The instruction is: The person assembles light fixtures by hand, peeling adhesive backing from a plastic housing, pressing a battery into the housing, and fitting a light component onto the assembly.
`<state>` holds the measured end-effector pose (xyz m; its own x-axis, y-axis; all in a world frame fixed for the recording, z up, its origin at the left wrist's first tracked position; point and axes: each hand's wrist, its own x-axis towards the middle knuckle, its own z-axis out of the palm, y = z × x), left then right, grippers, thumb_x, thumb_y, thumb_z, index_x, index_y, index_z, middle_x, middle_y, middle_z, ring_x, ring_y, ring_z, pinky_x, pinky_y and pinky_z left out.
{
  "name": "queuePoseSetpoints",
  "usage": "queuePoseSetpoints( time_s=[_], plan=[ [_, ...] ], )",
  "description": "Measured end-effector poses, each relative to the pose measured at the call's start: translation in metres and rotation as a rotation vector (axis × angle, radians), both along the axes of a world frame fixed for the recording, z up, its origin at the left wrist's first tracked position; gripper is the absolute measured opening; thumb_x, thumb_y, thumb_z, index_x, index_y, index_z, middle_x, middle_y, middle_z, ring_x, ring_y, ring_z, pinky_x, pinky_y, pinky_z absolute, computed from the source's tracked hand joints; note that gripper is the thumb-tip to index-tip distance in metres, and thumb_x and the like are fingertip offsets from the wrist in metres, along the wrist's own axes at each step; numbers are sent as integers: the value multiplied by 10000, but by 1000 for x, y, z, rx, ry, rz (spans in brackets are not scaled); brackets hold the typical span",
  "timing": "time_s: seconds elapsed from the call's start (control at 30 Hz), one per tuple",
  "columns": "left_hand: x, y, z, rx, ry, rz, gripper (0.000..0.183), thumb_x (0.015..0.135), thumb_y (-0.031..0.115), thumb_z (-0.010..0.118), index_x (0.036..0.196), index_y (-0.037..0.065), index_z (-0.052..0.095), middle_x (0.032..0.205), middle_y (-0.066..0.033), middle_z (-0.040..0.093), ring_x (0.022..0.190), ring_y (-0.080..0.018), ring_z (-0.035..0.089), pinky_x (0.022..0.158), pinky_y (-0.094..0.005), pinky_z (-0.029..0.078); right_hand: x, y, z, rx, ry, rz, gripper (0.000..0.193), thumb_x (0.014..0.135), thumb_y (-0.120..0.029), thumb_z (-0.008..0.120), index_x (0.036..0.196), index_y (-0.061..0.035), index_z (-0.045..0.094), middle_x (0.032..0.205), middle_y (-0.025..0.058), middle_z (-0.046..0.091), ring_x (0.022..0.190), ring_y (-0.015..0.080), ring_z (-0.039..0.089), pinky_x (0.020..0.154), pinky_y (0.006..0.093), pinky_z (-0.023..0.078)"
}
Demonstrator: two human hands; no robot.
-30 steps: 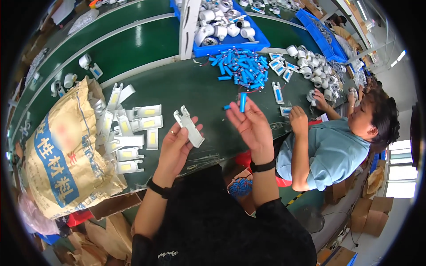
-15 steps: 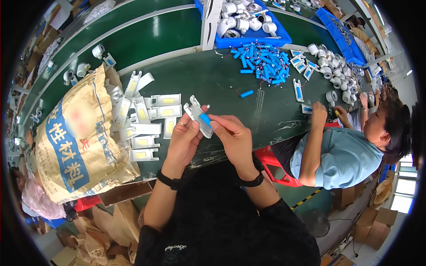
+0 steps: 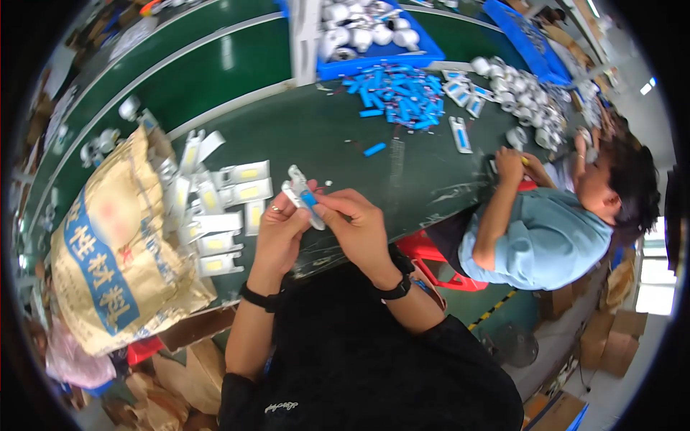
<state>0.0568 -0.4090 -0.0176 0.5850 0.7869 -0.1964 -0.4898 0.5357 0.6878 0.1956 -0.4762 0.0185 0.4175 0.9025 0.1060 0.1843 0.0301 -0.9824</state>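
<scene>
Beyond right hand, tray of fittings

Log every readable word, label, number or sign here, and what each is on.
Tan sack: large pale characters on a blue band, plus smaller red and blue print; wording not copied here.
Black shirt: small white script, too blurred to read.
Held white casing and blue cylinder: no lettering discernible.
</scene>
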Motion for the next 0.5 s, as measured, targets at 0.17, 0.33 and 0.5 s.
queuePoseSetpoints(
  time_s=[0.17,0.33,0.5],
  plan=[
    [13,-20,24,502,590,127,682,834,33,778,1451,33,489,1370,-172,604,1227,-276,606,1023,-393,501,93,-17,-23,-64,-448,-378,166,929,-135,685,1038,-29,751,926,108,714,824,172,662,763,312,515],
    [-60,9,28,1093,1257,156,398,818,64,751,1206,38,669,1103,-174,674,1028,-374,628,878,-422,515,227,-63,-53,-363,-980,-741,188,927,-180,644,1022,-54,746,951,175,711,892,364,686,785,441,535],
    [-84,12,30,1199,1466,186,319,769,20,759,1081,36,692,1022,-146,671,993,-348,617,848,-432,510,253,-55,-72,-338,-1199,-753,186,939,-81,586,1045,0,715,974,201,702,916,377,674,824,470,525]
  ],
)
